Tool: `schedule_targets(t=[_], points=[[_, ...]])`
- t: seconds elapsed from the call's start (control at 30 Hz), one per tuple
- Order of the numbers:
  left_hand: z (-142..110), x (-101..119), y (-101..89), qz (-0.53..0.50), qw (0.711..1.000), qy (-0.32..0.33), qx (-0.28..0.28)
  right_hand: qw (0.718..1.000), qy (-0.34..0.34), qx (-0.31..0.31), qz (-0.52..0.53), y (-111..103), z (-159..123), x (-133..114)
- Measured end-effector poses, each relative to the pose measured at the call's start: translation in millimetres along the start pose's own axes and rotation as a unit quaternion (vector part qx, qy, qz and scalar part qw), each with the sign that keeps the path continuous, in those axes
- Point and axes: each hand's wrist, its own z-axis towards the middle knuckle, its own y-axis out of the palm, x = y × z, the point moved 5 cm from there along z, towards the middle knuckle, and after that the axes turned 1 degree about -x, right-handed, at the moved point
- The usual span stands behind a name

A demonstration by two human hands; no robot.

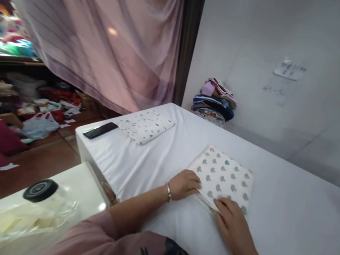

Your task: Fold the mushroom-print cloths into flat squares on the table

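Note:
A folded white cloth [223, 175] with grey printed motifs and a few coloured ones lies flat on the white-covered table [297, 213]. My left hand [184, 184], with a bracelet at the wrist, is closed on the cloth's near left corner. Along the near edge, my right hand [229, 220] grips the cloth with its fingers on top and thumb at the edge. Layers of fabric show between the two hands. Farther left on the table rests a second folded white cloth [146, 126] with small dark prints, apart from both hands.
A black phone [100, 130] lies by the table's left edge. To the lower left, a white surface [86, 183] carries a black-lidded jar [41, 190] and a clear plastic bag [17, 224]. Folded fabrics [214, 102] are stacked against the wall; a pink curtain [123, 32] hangs behind.

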Motion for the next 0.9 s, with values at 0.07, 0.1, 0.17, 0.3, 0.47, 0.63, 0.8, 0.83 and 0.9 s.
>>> schedule_targets(t=[0.07,0.1,0.17,0.3,0.47,0.63,0.8,0.83,0.9], points=[[-4.1,-2.1,-4.0,-0.002,1.000,-0.015,0.013,1.000,0.011,-0.008,0.015,-5.5,2.7,-3.7],[-6.1,-3.1,-5.6,-0.001,1.000,-0.024,0.018,1.000,0.017,-0.008,0.022,-7.9,3.6,-5.1],[-9.7,-4.3,-8.1,-0.001,0.999,-0.040,0.028,0.999,0.032,-0.003,0.037,-11.7,4.5,-6.9],[-12.4,-2.3,-9.7,0.002,0.998,-0.054,0.036,0.997,0.052,0.028,0.058,-16.5,4.4,-9.4],[-11.6,0.5,-11.3,0.018,0.997,-0.058,0.050,0.996,0.054,0.050,0.055,-19.1,3.6,-12.7],[-13.0,0.3,-10.8,0.022,0.997,-0.059,0.038,0.999,0.032,-0.002,0.016,-14.2,4.7,-15.9],[-15.8,-0.2,-10.1,0.016,0.998,-0.055,0.038,0.999,0.032,-0.024,-0.009,-12.2,5.1,-15.8],[-16.1,-0.8,-9.2,0.017,0.998,-0.057,0.033,0.999,0.032,-0.027,-0.012,-11.8,5.1,-15.7],[-16.2,-2.3,-6.9,0.020,0.998,-0.063,0.024,0.999,0.030,-0.029,-0.016,-10.8,4.9,-15.0]])
